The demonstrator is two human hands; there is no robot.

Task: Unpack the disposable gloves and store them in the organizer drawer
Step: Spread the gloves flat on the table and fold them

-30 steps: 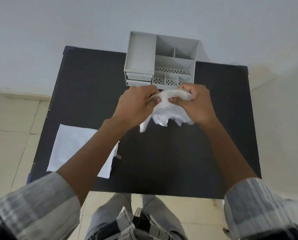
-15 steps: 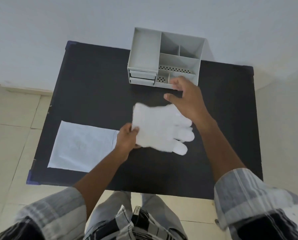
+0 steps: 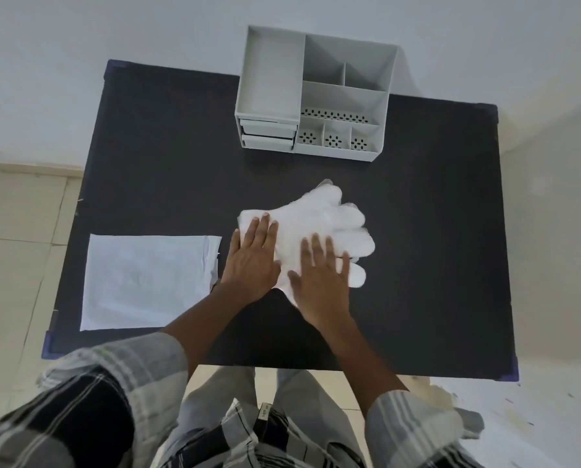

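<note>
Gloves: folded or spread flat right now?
Spread flat: the gloves lie on the table, fingers fanned, under both palms.

One organizer (image 3: 314, 92) (two drawers (image 3: 268, 133)), one wrapper (image 3: 147, 282), one glove stack (image 3: 319, 228) — two hands (image 3: 252, 265).

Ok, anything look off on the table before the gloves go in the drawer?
Nothing is spilled or damaged. The gloves lie flat under both hands, the left hand and the right hand. The empty wrapper sits left, its right edge crumpled. The organizer drawers look shut.
</note>
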